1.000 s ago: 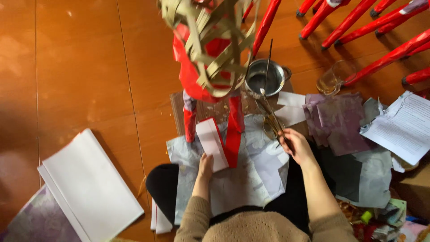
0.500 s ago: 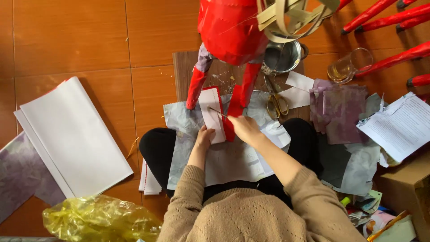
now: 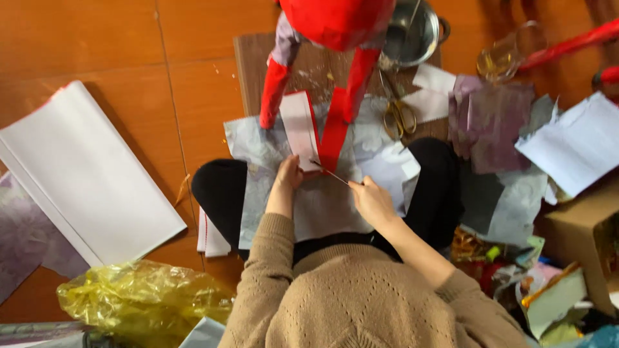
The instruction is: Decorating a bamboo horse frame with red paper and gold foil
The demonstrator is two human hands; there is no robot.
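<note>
Seated cross-legged on the orange tiled floor (image 3: 97, 45), with a grey paper sheet (image 3: 322, 206) spread over the lap, probably to catch drips and scraps. Left hand (image 3: 288, 175) closed with thumb and fingers pinching the near end of a red-backed paper strip (image 3: 300, 129), white side up, held flat and taut, seemingly so it takes a coating evenly. Right hand (image 3: 371, 200) closed in a pencil-like grip on a thin stick or brush (image 3: 330, 173), tip angled toward the strip's near end just beside the left fingertips; whether bristles are there is too small to tell. Strip lying at the far edge of the lap sheet, between the two red legs of a red paper-covered figure (image 3: 335, 26), standing on a brown board (image 3: 248, 64) directly ahead, close enough to receive strips without reaching. Steel bowl (image 3: 412, 32) at the board's far right corner, likely holding paste, kept on the brush-hand side. Scissors (image 3: 398, 116) lying near the board's right edge, within easy reach. Purple and white paper scraps (image 3: 490, 122) strewn to the right; a stack of white paper sheets (image 3: 84, 174) well apart on the left; a crumpled yellow plastic bag (image 3: 138, 299) near the left elbow.
</note>
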